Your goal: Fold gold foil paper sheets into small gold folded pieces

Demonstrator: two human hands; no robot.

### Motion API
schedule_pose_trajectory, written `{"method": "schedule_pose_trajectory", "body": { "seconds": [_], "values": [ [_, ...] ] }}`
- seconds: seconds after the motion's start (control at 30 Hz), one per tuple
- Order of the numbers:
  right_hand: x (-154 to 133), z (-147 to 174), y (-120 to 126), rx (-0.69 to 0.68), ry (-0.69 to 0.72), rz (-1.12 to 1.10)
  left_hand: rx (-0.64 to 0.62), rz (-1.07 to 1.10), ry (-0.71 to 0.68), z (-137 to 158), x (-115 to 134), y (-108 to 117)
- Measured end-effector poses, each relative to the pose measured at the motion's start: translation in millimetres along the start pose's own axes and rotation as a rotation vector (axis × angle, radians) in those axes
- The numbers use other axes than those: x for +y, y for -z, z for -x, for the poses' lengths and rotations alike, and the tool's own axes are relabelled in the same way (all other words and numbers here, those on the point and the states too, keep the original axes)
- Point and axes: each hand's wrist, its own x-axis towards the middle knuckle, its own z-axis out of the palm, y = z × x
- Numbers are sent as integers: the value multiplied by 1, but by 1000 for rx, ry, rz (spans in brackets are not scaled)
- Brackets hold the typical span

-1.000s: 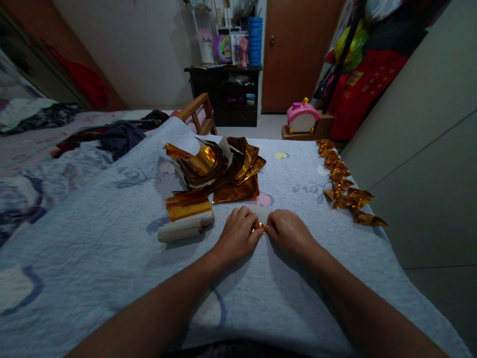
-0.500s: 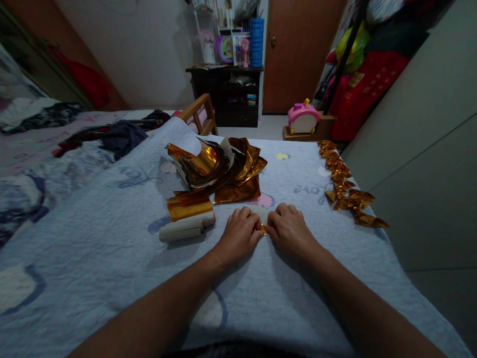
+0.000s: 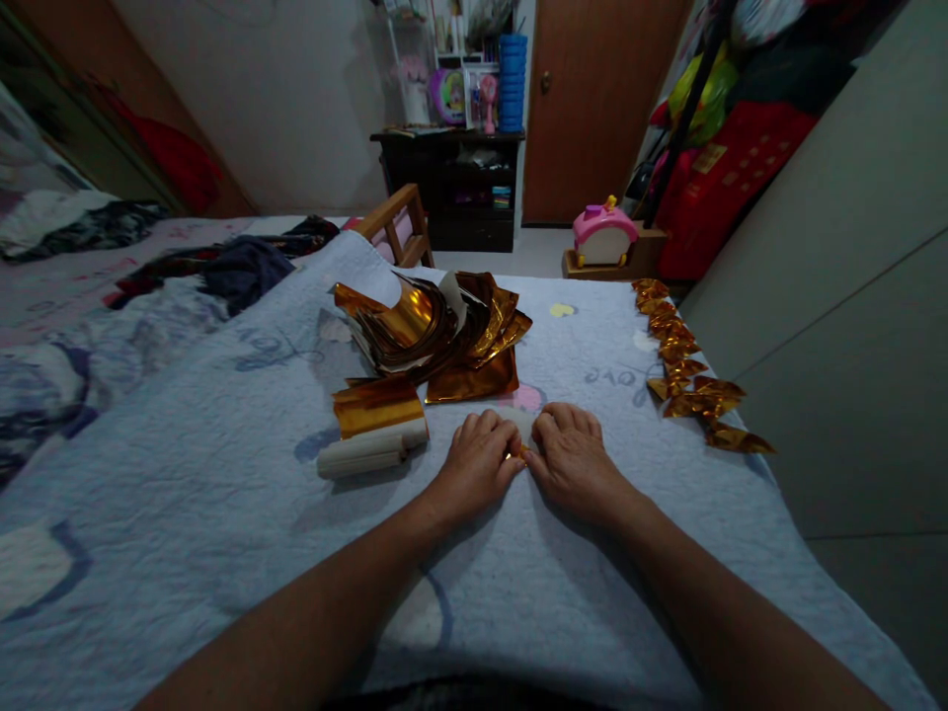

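Observation:
Both hands are close together on the bed, closed on one small sheet of gold foil paper [image 3: 522,425], whose pale back faces up between them. My left hand [image 3: 483,453] pinches its left part with curled fingers. My right hand [image 3: 572,450] grips the right part, thumb near the left thumb. A thin strip of gold shows at the near edge; the fingers hide most of the sheet. Just left of the hands lies a gold sheet [image 3: 379,407] with a rolled pale bundle [image 3: 362,458] at its near side. Beyond is a fanned, curved stack of gold foil sheets [image 3: 415,321].
A row of folded gold foil pieces [image 3: 677,351] runs along the bed's right edge. The light blue bedspread [image 3: 281,573] lies under everything. Dark clothes [image 3: 248,272] are heaped at the left. Past the bed stand a dark cabinet [image 3: 448,217] and a pink toy case [image 3: 604,237].
My right thumb has shifted slightly left, closer to the left thumb, and less gold shows between the hands. The stack and the folded pieces stay in place.

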Motion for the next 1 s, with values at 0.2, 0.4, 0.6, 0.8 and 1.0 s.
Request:
{"method": "schedule_pose_trajectory", "body": {
  "seconds": [0.2,0.4,0.6,0.8,1.0],
  "values": [
    [1,-1,-4,13,-25,11,-21,22,1,0,2,5],
    [4,-1,-4,10,-42,-35,-20,24,-8,0,2,5],
    [12,-1,-3,-25,-23,-107,-28,26,-1,0,2,6],
    [22,-1,-2,-53,-7,-134,-38,48,5,0,4,9],
    [29,-2,1,-69,-2,-151,-16,72,-30,2,0,7]
  ]
}}
